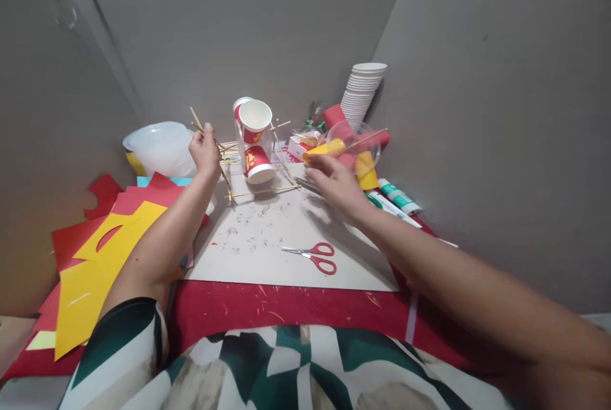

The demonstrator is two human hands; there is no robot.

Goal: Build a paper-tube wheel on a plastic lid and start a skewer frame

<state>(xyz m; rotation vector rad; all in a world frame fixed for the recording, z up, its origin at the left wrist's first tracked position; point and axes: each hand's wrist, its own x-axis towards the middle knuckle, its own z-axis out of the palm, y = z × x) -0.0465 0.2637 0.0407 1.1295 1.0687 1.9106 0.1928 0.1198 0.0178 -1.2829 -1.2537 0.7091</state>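
Note:
My left hand (205, 152) is closed around thin wooden sticks (193, 113) at the left of the stick frame. My right hand (337, 184) hovers over the right side of the board, fingers apart, close to a rolled yellow paper piece (329, 148). A dark metal blade (308, 186) shows below its fingers; a green handle (375, 201) shows on the other side. Between my hands, a frame of sticks (262, 192) surrounds red paper cups. One cup (255, 118) faces mouth up, and another (259, 167) sits below it.
Red-handled scissors (322, 257) lie partly open on the white board (258, 270). Coloured paper sheets (102, 263) and a translucent bowl (160, 146) are at left. Stacked white cups (360, 95), a clear plastic container (377, 158) and a green-white tube (398, 197) stand at right. Grey walls surround the table.

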